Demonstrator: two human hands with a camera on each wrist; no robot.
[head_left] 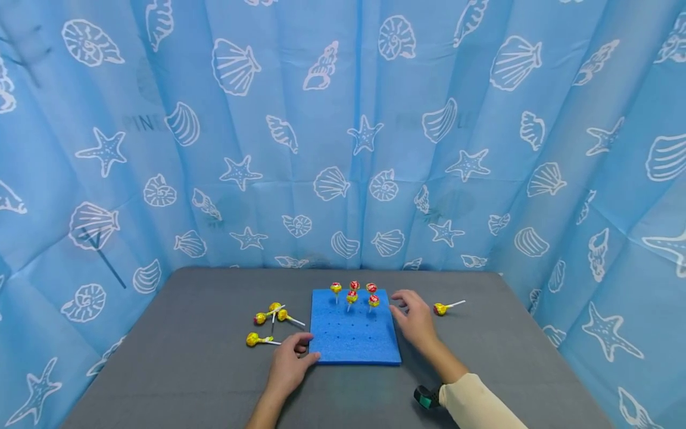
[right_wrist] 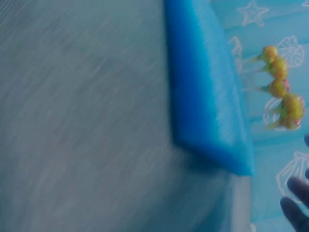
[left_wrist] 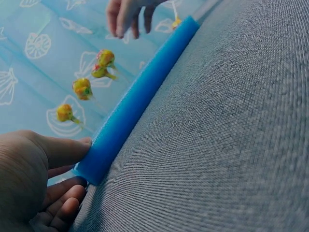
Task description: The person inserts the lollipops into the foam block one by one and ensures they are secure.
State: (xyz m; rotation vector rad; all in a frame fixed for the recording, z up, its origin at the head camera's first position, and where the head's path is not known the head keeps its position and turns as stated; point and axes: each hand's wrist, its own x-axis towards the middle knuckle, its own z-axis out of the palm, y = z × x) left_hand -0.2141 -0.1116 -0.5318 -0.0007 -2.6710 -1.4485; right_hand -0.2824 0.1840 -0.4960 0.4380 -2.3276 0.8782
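Note:
A blue foam board (head_left: pixel 355 351) with rows of small holes lies on the table. Several lollipops (head_left: pixel 351 297) in red and yellow wrappers stand upright in its far part, sticks down. My left hand (head_left: pixel 288 366) holds the board's near left corner, thumb at the upper edge and fingers curled by the side, as the left wrist view shows with the thumb (left_wrist: pixel 67 151). Beside the far right edge, my right hand (head_left: pixel 415 322) hovers with loosely bent, spread fingers and nothing between them. Its fingertips (right_wrist: pixel 298 191) appear at the edge of the right wrist view.
Left of the board, several loose lollipops (head_left: pixel 253 339) lie on the grey table (head_left: pixel 203 369), some with crossing sticks. One more lollipop (head_left: pixel 440 309) lies to the right, past my right hand. A blue curtain (head_left: pixel 343 149) with shell prints surrounds the table.

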